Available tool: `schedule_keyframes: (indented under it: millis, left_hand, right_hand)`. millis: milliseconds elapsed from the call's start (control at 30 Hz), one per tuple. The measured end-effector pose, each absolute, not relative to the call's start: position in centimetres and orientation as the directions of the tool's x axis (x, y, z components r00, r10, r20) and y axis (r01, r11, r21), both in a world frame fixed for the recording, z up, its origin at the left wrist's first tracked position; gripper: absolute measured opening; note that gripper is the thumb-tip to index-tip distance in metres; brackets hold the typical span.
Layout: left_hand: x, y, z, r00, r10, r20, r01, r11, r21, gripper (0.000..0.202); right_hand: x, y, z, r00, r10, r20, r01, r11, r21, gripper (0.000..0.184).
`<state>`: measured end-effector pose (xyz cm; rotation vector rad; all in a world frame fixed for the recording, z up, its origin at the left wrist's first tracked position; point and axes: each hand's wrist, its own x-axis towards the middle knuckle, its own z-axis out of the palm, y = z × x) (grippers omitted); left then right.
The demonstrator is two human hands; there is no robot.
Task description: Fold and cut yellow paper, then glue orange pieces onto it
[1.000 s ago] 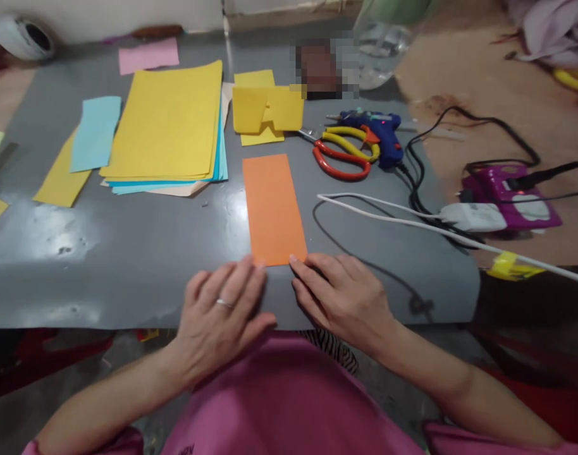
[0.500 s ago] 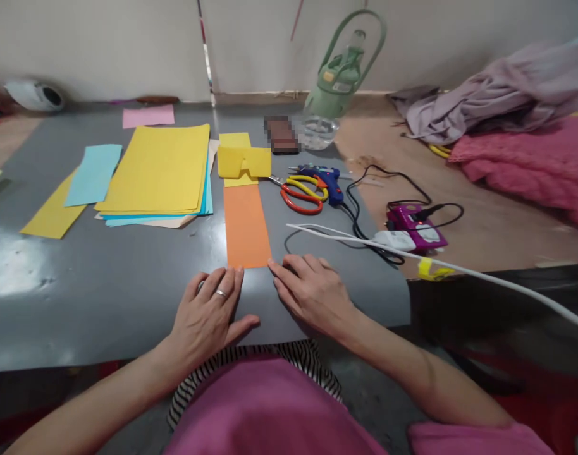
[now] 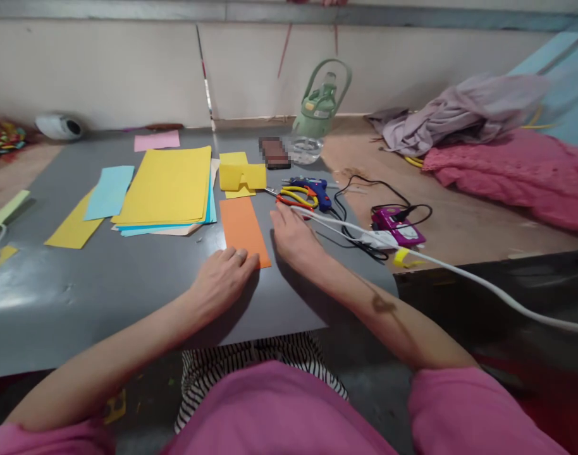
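Note:
An orange paper strip (image 3: 244, 227) lies lengthwise in front of me on the grey table covering. My left hand (image 3: 225, 275) is at its near end, fingers bent over the edge with the thumb close by. My right hand (image 3: 296, 237) lies low to the right of the strip, its fingers stretched forward. Its fingertips reach the red handle of the scissors (image 3: 301, 194); the white cable passes close by. Beyond the strip is a folded yellow paper piece (image 3: 243, 177) on a flat yellow piece. A blue glue gun (image 3: 317, 189) lies just behind the scissors.
Stacked yellow and blue sheets (image 3: 168, 186) lie left of centre, beside a light blue strip (image 3: 109, 193). A green water bottle (image 3: 315, 114) and a phone (image 3: 274, 153) stand at the back. A purple power socket (image 3: 400, 226) and a white cable (image 3: 483, 287) occupy the right.
My right hand has moved forward from the strip's near corner to the scissors. My left hand has shifted onto the strip's near end. A gap now shows between the strip and the yellow paper.

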<state>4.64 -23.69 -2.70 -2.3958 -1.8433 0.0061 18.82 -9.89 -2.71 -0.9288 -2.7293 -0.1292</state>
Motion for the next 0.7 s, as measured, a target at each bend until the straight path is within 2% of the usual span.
schedule_keyframes:
  millis: [33,133,233,367,500,600,700]
  left_hand:
    - [4.3,-22.7,-2.5,0.338,0.939,0.061,0.941,-0.335,-0.054,0.032]
    - [3.6,-20.0,-2.1,0.499,0.866,0.025,0.866,-0.5,0.02,0.041]
    - [3.3,-18.2,-1.2,0.512,0.856,-0.077,0.859,-0.512,0.023,0.041]
    - [3.2,-16.6,0.4,0.499,0.85,-0.168,0.861,-0.508,-0.016,0.025]
    - [2.9,-15.6,1.6,0.524,0.832,-0.182,0.85,-0.524,0.052,0.023]
    - [2.2,-16.0,2.5,0.48,0.866,-0.136,0.876,-0.467,0.118,0.019]
    - [1.1,-17.0,3.3,0.316,0.941,-0.117,0.911,-0.267,0.316,0.019]
  right_hand:
    - [18.1,-8.9,-2.8,-0.695,0.675,0.247,0.698,0.716,0.006,0.044]
    - [17.0,-6.2,-2.9,-0.604,0.761,0.238,0.784,0.621,0.002,0.045]
    - [17.5,-4.8,-2.5,-0.552,0.81,0.196,0.827,0.562,0.007,0.039]
    - [18.6,-4.1,-1.6,-0.537,0.835,0.123,0.843,0.538,0.026,0.033]
    - [18.9,-3.2,-0.8,-0.505,0.863,0.019,0.863,0.504,0.034,0.035]
    - [19.1,-3.1,-0.2,-0.498,0.865,-0.053,0.866,0.5,0.026,0.039]
    - [19.8,-3.9,0.6,-0.565,0.811,-0.15,0.822,0.569,-0.022,0.037]
